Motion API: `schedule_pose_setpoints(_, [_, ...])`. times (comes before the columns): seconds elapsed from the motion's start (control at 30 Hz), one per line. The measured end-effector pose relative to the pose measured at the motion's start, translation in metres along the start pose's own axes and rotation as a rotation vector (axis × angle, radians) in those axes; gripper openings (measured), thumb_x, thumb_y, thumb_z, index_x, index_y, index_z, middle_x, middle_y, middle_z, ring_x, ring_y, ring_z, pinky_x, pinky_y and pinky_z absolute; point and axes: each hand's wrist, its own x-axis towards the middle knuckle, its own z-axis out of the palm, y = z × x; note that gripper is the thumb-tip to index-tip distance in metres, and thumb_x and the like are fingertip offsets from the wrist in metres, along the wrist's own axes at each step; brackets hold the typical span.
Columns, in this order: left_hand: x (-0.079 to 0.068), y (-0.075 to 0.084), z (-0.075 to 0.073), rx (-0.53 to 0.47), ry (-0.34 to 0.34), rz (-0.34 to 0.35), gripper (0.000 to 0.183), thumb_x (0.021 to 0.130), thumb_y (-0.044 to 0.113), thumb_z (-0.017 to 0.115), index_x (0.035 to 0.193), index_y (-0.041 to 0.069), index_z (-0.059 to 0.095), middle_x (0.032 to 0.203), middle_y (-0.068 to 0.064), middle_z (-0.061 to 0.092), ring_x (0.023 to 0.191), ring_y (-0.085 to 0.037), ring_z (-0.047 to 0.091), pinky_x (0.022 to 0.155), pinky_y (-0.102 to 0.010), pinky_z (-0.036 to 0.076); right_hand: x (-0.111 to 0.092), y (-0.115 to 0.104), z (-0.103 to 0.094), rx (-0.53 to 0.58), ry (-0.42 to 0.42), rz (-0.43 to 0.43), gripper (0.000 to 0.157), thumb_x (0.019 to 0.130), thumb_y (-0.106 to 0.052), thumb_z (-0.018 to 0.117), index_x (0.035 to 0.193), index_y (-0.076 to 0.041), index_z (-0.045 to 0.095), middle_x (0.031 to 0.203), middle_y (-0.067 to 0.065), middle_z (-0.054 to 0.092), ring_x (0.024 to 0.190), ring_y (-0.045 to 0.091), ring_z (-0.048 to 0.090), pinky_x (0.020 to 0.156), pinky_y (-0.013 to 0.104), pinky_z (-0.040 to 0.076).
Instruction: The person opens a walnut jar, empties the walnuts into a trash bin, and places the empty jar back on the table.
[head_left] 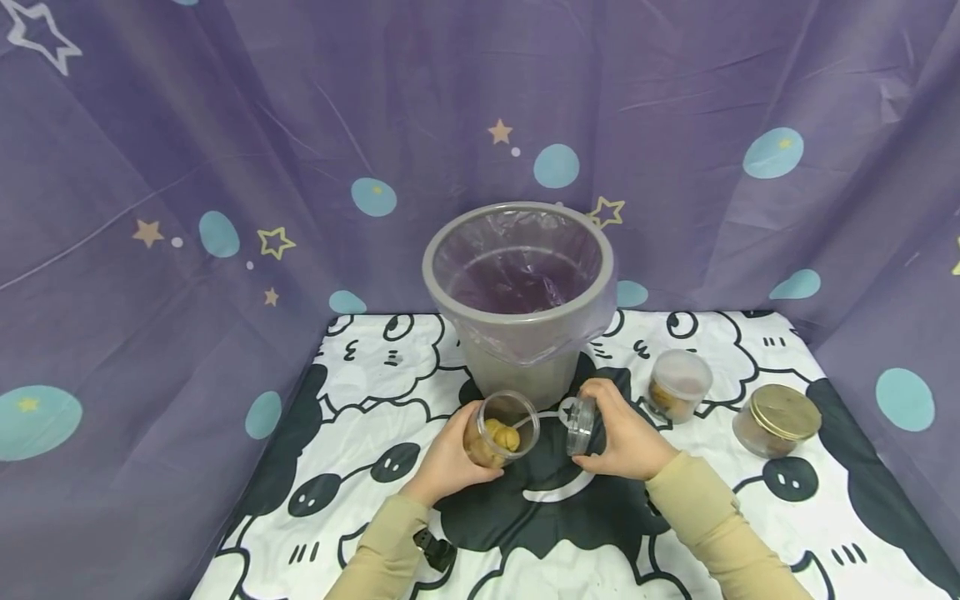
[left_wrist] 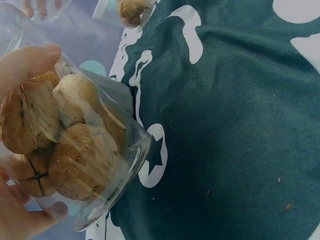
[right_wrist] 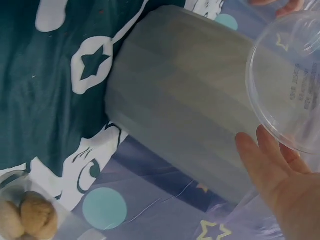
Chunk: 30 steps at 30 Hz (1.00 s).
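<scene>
A clear plastic jar (head_left: 501,428) with several walnuts (left_wrist: 75,135) in it is tilted, its open mouth facing up and to the right. My left hand (head_left: 450,457) grips the jar around its side, fingers and thumb on the wall. In my right hand (head_left: 628,433) is a clear round lid (head_left: 581,425), held by its edge and turned on its side, apart from the jar. Printed text shows on the lid (right_wrist: 295,80) in the right wrist view.
Behind the hands stands a grey bin (head_left: 517,358) lined with a clear bag. To the right are a jar with a whitish lid (head_left: 678,383) and walnuts inside, and a jar with a gold lid (head_left: 780,418). A cartoon-print cloth (head_left: 360,517) covers the table; purple curtains (head_left: 300,125) hang around it.
</scene>
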Motion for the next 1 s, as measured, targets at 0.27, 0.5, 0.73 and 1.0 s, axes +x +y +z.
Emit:
schedule_pose_setpoints(0.27, [-0.005, -0.003, -0.005, -0.041, 0.022, -0.065, 0.098, 0.055, 0.020, 0.091, 0.139, 0.011, 0.042, 0.134, -0.011, 0.052, 0.123, -0.026, 0.050, 0.103, -0.047, 0.042, -0.013, 0.013, 0.000, -0.008, 0.006, 0.074, 0.077, 0.054, -0.012, 0.089, 0.112, -0.001, 0.039, 0.118, 0.016, 0.047, 0.105, 0.026, 0.052, 0.087, 0.046, 0.048])
schedule_pose_setpoints(0.5, [-0.008, -0.006, -0.010, -0.065, 0.048, -0.104, 0.099, 0.056, 0.020, 0.091, 0.141, 0.011, 0.040, 0.137, -0.012, 0.050, 0.126, -0.028, 0.048, 0.105, -0.047, 0.040, -0.028, 0.029, 0.002, -0.040, -0.017, 0.202, 0.080, 0.056, -0.019, 0.090, 0.117, -0.001, 0.042, 0.118, 0.018, 0.051, 0.104, 0.031, 0.055, 0.087, 0.049, 0.048])
schedule_pose_setpoints(0.73, [-0.008, -0.008, -0.014, -0.110, 0.071, -0.124, 0.099, 0.056, 0.017, 0.091, 0.141, 0.012, 0.041, 0.136, -0.010, 0.050, 0.125, -0.026, 0.049, 0.105, -0.047, 0.039, -0.039, 0.047, 0.007, -0.054, -0.015, 0.250, 0.074, 0.056, -0.018, 0.089, 0.112, 0.000, 0.044, 0.117, 0.018, 0.053, 0.103, 0.033, 0.054, 0.087, 0.050, 0.046])
schedule_pose_setpoints(1.0, [-0.009, -0.011, -0.015, -0.124, 0.081, -0.137, 0.098, 0.056, 0.017, 0.091, 0.140, 0.010, 0.041, 0.136, -0.011, 0.050, 0.124, -0.027, 0.049, 0.105, -0.047, 0.038, -0.044, 0.056, 0.010, -0.040, -0.056, 0.313, 0.075, 0.058, -0.018, 0.089, 0.114, 0.000, 0.043, 0.116, 0.020, 0.053, 0.103, 0.035, 0.053, 0.088, 0.051, 0.046])
